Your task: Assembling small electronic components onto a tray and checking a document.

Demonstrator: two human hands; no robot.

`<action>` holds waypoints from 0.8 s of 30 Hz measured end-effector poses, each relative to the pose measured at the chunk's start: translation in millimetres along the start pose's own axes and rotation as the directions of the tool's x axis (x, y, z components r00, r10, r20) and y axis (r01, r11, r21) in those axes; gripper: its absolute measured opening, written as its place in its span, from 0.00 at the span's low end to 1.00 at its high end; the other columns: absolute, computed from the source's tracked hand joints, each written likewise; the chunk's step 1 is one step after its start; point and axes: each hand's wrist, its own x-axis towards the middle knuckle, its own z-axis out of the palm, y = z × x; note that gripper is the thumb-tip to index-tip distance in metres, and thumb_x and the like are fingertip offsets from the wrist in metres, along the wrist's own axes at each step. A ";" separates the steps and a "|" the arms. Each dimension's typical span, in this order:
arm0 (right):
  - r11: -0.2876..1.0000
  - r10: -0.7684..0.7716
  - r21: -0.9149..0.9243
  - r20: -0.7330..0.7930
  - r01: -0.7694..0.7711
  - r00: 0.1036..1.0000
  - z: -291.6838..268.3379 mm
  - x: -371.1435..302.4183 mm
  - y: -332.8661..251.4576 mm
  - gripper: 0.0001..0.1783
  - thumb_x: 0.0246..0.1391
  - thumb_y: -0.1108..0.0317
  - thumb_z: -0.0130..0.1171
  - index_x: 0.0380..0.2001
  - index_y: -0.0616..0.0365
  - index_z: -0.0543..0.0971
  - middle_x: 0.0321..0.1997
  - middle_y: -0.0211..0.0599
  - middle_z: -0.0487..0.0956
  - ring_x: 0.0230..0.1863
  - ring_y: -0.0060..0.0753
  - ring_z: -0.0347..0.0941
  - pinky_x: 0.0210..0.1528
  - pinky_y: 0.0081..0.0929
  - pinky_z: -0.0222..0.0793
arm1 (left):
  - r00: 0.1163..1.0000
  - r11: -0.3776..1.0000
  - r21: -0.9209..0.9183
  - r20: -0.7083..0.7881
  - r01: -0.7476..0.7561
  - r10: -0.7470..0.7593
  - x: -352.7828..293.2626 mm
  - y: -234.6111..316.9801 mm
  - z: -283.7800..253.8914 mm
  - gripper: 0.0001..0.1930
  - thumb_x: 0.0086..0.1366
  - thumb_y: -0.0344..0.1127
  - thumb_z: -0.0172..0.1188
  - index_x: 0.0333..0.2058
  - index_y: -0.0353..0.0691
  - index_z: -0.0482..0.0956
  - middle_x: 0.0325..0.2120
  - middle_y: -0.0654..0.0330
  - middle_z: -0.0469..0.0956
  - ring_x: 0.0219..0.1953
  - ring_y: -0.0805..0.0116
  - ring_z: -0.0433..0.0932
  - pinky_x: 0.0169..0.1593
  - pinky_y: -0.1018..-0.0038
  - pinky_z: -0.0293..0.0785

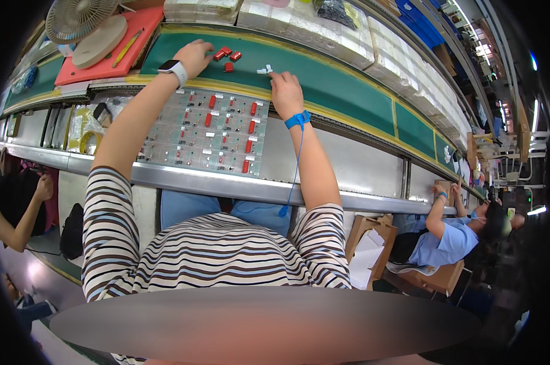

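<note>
On the green belt, my left hand [194, 58] reaches beside several small red block-shaped components [228, 67], its fingers apart and their tips close to the nearest one. My right hand [286, 92] is a little to the right, fingers bent and slightly spread, with a fingertip at a few small white connectors [264, 70]. Whether it touches them is hard to tell. Nearer to me lies a panel of circuit boards [193, 137], fitted with red upright components, white parts and tiny pieces. A blue wrist strap [297, 120] with a coiled cord circles my right wrist.
A fan [80, 21] stands on a red board [135, 55] at far left, beside a yellow knife [127, 48]. White foam boxes [323, 33] line the belt's far side. A metal rail [226, 181] runs along the front. Another person [439, 231] works at the right.
</note>
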 end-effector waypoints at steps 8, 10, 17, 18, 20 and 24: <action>0.945 0.057 0.320 0.057 -0.073 0.997 -23.7 3.4 -35.7 0.07 0.44 0.73 0.54 0.30 0.56 0.76 0.29 0.40 0.72 0.33 0.45 0.69 0.34 0.36 0.67 | 0.993 0.986 0.165 -0.121 0.025 -0.005 23.7 0.9 25.4 0.14 0.57 0.37 0.52 0.41 0.40 0.74 0.36 0.53 0.73 0.41 0.55 0.71 0.45 0.66 0.69; 0.920 0.033 0.379 0.180 -0.100 0.983 -33.5 -0.1 -54.9 0.07 0.45 0.73 0.54 0.31 0.57 0.76 0.29 0.40 0.73 0.33 0.44 0.70 0.34 0.34 0.67 | 0.984 0.975 0.209 -0.173 0.068 -0.031 23.2 -2.7 24.9 0.13 0.57 0.38 0.51 0.39 0.40 0.74 0.36 0.52 0.73 0.41 0.55 0.71 0.43 0.64 0.70; 0.844 -0.235 0.536 0.355 0.009 0.905 -43.1 -28.6 -111.2 0.06 0.44 0.72 0.55 0.28 0.58 0.75 0.29 0.39 0.73 0.34 0.42 0.69 0.36 0.33 0.67 | 0.973 0.945 0.234 -0.026 0.230 -0.231 11.6 -22.8 23.9 0.11 0.55 0.30 0.48 0.37 0.40 0.73 0.40 0.48 0.70 0.41 0.52 0.73 0.43 0.63 0.71; 0.849 -0.266 0.527 0.362 0.039 0.893 -39.9 -32.1 -114.7 0.05 0.43 0.71 0.56 0.27 0.57 0.75 0.29 0.38 0.73 0.34 0.42 0.69 0.37 0.33 0.66 | 0.970 0.954 0.175 -0.041 0.243 -0.240 9.3 -28.5 24.0 0.10 0.56 0.31 0.49 0.37 0.40 0.73 0.38 0.49 0.71 0.39 0.51 0.73 0.42 0.63 0.71; 0.862 -0.288 0.502 0.367 0.073 0.885 -37.8 -35.6 -117.1 0.05 0.43 0.71 0.56 0.27 0.57 0.75 0.29 0.38 0.73 0.34 0.42 0.69 0.38 0.33 0.66 | 0.967 0.961 0.111 -0.055 0.252 -0.247 4.4 -28.5 20.4 0.10 0.56 0.32 0.50 0.38 0.41 0.72 0.36 0.49 0.72 0.38 0.50 0.73 0.40 0.64 0.71; 0.883 -0.308 0.455 0.366 0.120 0.878 -35.1 -43.0 -120.2 0.05 0.42 0.71 0.56 0.27 0.57 0.76 0.29 0.37 0.74 0.34 0.41 0.69 0.38 0.33 0.66 | 0.992 0.973 -0.209 -0.053 0.103 -0.116 -24.1 -14.5 4.1 0.08 0.53 0.30 0.53 0.34 0.39 0.72 0.30 0.53 0.74 0.33 0.58 0.75 0.36 0.69 0.71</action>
